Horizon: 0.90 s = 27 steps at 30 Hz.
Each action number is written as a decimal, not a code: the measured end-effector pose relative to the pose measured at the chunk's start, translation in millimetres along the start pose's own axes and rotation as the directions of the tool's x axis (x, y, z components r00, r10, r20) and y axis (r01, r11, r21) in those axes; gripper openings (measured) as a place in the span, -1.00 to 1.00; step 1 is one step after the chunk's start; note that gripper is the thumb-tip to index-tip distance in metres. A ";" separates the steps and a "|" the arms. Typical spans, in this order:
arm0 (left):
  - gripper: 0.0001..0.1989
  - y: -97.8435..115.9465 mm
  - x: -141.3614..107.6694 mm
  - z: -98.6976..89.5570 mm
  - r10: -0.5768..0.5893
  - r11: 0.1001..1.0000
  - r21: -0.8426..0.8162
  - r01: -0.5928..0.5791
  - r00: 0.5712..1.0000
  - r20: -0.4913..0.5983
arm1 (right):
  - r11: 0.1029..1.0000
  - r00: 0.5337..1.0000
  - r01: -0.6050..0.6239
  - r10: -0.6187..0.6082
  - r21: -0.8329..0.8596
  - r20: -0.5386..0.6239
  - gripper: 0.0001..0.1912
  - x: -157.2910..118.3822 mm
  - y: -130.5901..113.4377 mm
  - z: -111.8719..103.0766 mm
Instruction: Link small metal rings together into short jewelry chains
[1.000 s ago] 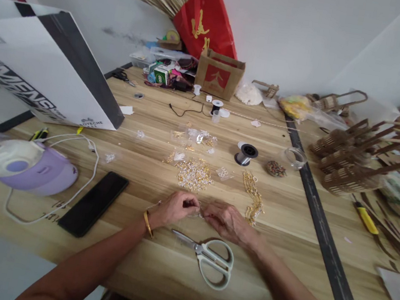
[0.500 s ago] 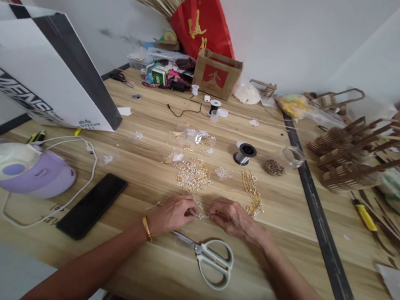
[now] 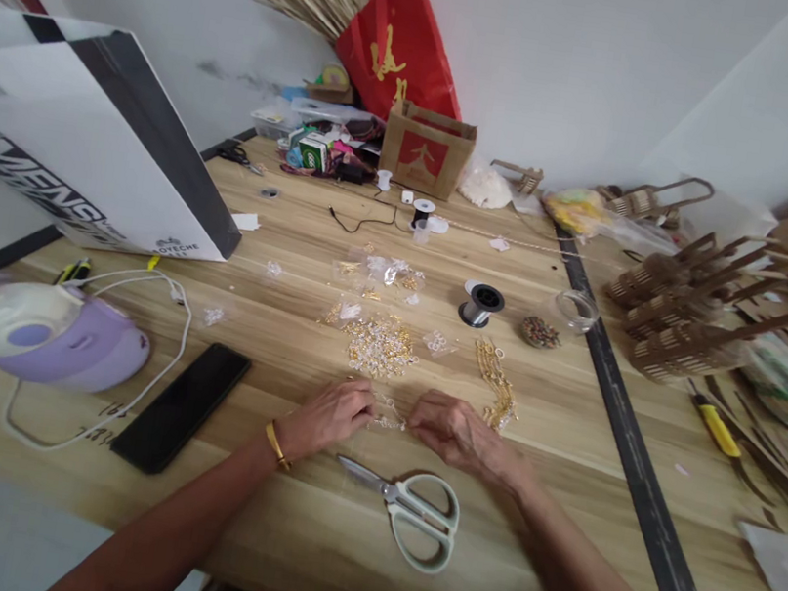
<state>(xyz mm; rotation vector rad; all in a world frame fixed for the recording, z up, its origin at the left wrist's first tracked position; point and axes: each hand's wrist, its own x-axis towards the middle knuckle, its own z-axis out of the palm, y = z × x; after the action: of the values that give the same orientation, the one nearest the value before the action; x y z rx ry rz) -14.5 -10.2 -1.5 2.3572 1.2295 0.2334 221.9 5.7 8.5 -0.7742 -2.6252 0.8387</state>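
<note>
My left hand and my right hand face each other low over the table, fingers pinched. Between them runs a thin silvery beaded strand, its ends reaching the fingertips of both. Just beyond lies a pile of gold and clear beads. Gold chains rest past my right hand, and a small bag of rings sits beside the pile. Scissors with pale green handles lie nearer to me, their blades pointing left.
A black phone, a purple and white bottle and a white cable are at the left. A wire spool, a bead heap and a glass jar stand beyond. Woven baskets and a yellow cutter are right.
My left hand has moved a little to the left, away from my right hand, and more of the strand shows between them. My right hand has barely moved.
</note>
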 end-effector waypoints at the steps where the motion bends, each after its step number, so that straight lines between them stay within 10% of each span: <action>1: -0.86 0.2 0.0 -2.3 -0.007 1.000 -0.014 0.006 1.000 -0.003 | 1.000 1.000 0.012 -0.012 0.010 -0.010 -0.84 0.7 -0.9 0.4; 15: -0.90 3.9 0.4 -16.3 -0.149 0.947 -0.279 0.162 0.987 0.065 | 0.996 0.994 0.005 0.004 0.084 -0.111 -0.83 8.4 -19.6 25.1; 27: -0.88 -9.6 -2.6 -15.2 -0.098 0.978 -0.178 0.104 0.994 0.045 | 1.000 0.996 -0.029 0.028 -0.009 -0.084 -0.86 5.3 -10.8 25.9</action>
<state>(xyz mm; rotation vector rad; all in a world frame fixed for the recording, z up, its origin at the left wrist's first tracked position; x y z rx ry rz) -28.4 -2.6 7.5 2.1294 1.2524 0.2569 202.6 -10.5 -5.0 -0.8327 -2.5522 0.7830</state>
